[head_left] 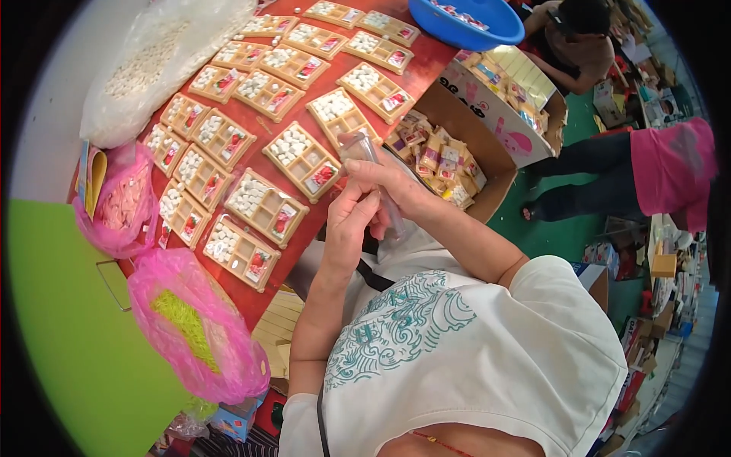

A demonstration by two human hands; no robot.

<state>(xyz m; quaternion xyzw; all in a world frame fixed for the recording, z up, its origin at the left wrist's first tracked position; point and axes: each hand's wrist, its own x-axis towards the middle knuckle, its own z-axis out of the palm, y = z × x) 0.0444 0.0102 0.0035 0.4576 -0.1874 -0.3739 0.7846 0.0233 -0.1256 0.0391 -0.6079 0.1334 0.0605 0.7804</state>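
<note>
Both my hands are together at the table's near right edge, closed round a long, clear plastic piece, perhaps a lid or cover. My left hand pinches its left side, the fingers bent. My right hand grips its other side; some fingers are hidden behind it. Just beyond the hands lies a beige compartment tray with white pieces in its large section. Another such tray to the left also holds a red-and-white packet. Several similar filled trays stand in rows on the red table.
A clear bag of white pieces stands far left. Nearer are a pink bag and another with lime-green shreds. A blue basin sits at the far corner. Right are a cardboard box of packed trays and two people.
</note>
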